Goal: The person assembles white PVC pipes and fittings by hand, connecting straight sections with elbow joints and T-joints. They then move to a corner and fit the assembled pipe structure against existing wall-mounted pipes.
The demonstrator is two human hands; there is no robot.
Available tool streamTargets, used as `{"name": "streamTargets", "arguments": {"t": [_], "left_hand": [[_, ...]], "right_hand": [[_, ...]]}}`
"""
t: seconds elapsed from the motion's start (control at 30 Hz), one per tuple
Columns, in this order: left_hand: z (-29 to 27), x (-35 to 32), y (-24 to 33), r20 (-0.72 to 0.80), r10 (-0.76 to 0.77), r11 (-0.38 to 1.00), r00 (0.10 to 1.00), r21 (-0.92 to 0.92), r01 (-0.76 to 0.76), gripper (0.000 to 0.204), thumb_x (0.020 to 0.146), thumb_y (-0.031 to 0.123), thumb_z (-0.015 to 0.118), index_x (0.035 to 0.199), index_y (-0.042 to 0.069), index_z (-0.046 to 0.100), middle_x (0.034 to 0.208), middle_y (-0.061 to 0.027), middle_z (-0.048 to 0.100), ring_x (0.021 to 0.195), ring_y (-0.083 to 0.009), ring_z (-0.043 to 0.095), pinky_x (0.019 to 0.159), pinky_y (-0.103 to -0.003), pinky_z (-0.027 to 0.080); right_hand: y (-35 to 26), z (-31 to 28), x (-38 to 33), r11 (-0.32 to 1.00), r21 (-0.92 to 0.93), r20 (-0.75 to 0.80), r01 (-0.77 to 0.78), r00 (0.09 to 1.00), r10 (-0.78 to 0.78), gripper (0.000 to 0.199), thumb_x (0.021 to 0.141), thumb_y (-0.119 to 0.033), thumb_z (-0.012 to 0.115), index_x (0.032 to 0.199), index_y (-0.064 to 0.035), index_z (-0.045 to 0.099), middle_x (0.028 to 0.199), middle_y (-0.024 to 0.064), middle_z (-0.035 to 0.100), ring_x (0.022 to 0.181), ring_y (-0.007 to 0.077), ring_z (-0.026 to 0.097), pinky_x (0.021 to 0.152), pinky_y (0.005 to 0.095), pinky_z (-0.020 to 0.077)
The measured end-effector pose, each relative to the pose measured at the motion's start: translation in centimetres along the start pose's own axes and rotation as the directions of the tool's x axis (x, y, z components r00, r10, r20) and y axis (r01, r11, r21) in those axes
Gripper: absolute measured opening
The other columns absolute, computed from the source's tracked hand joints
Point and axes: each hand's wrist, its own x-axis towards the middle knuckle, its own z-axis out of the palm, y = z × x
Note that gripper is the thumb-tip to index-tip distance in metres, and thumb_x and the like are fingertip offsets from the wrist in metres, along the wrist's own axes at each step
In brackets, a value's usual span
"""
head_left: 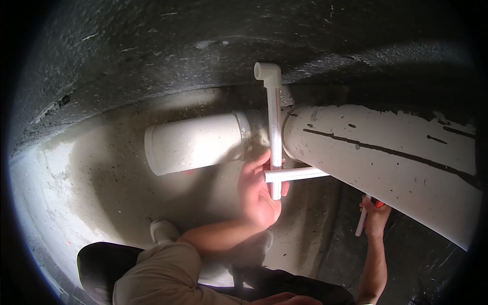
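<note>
A thin white pipe assembly (275, 122) stands upright in front of the big pipes. It has an elbow fitting (267, 71) on top and a side branch (300, 174) running right from a tee near its lower end. My left hand (258, 195) grips the assembly at the tee, thumb on the upright pipe. Lower right, my right hand (376, 217) holds a short white pipe piece (361, 223) pointing down, together with something orange-red that is mostly hidden in the fist.
A large white drain pipe (386, 157) with dark streaks slants down to the right. A wide stub (195, 143) branches left from it. A rough dark wall (203, 46) lies behind, pale concrete floor (91, 188) below. My shoe (162, 231) and bent knee (162, 277) are at the bottom.
</note>
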Motion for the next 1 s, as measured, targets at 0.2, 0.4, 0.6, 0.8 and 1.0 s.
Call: {"name": "streamTargets", "arguments": {"t": [0.2, 0.4, 0.6, 0.8, 1.0], "left_hand": [[-0.5, 0.1, 0.0, 0.037, 0.012, 0.999, 0.999, 0.033, -0.013, 0.047, 0.101, 0.025, 0.045, 0.143, 0.005, 0.052, 0.127, -0.0239, 0.064, 0.083, -0.0220, 0.062, 0.056, -0.035, 0.047], [-0.6, 0.1, 0.0, 0.037, 0.011, 0.999, 0.999, 0.034, -0.012, 0.048, 0.100, 0.023, 0.044, 0.143, 0.004, 0.052, 0.128, -0.0247, 0.064, 0.083, -0.0220, 0.062, 0.056, -0.035, 0.047], [-0.6, 0.0, 0.0, 0.060, 0.016, 0.999, 0.998, 0.034, -0.018, 0.049, 0.100, 0.022, 0.043, 0.145, 0.003, 0.051, 0.129, -0.0249, 0.064, 0.083, -0.0221, 0.062, 0.057, -0.035, 0.048], [-0.5, -0.1, 0.1, 0.067, 0.003, 0.999, 0.998, 0.044, -0.006, 0.049, 0.100, 0.023, 0.043, 0.145, 0.004, 0.051, 0.130, -0.0244, 0.063, 0.087, -0.0214, 0.062, 0.059, -0.035, 0.048], [-0.6, -0.1, 0.1, 0.053, -0.021, 0.999, 0.998, 0.045, 0.019, 0.049, 0.100, 0.023, 0.044, 0.145, 0.005, 0.051, 0.130, -0.0237, 0.063, 0.090, -0.0207, 0.062, 0.059, -0.034, 0.048]], "right_hand": [[-0.2, -0.1, -0.1, 0.998, 0.019, -0.027, -0.057, 0.998, 0.057, 0.029, 0.086, 0.006, 0.065, 0.114, 0.0015, 0.058, 0.089, 0.0090, 0.066, 0.069, 0.0165, 0.065, 0.061, 0.0303, 0.0542], [1.0, -0.6, 0.5, 1.000, 0.022, -0.015, -0.006, 1.000, 0.007, 0.026, 0.087, 0.006, 0.065, 0.112, 0.0011, 0.058, 0.089, 0.0086, 0.065, 0.069, 0.0168, 0.064, 0.062, 0.0309, 0.0539], [-1.0, -0.1, 0.3, 0.998, 0.020, -0.014, -0.065, 0.998, 0.066, 0.021, 0.089, 0.002, 0.066, 0.109, 0.0007, 0.060, 0.088, 0.0081, 0.065, 0.070, 0.0169, 0.064, 0.062, 0.0312, 0.0538], [0.9, -0.9, 1.2, 1.000, -0.011, -0.024, 0.001, 1.000, -0.001, 0.016, 0.089, 0.001, 0.066, 0.105, 0.0008, 0.062, 0.087, 0.0081, 0.066, 0.071, 0.0173, 0.065, 0.063, 0.0316, 0.0545], [1.8, -1.7, 1.3, 0.984, -0.152, 0.035, 0.090, 0.996, -0.085, 0.013, 0.090, 0.002, 0.066, 0.103, 0.0006, 0.063, 0.086, 0.0079, 0.066, 0.072, 0.0174, 0.066, 0.063, 0.0317, 0.0549]]}}
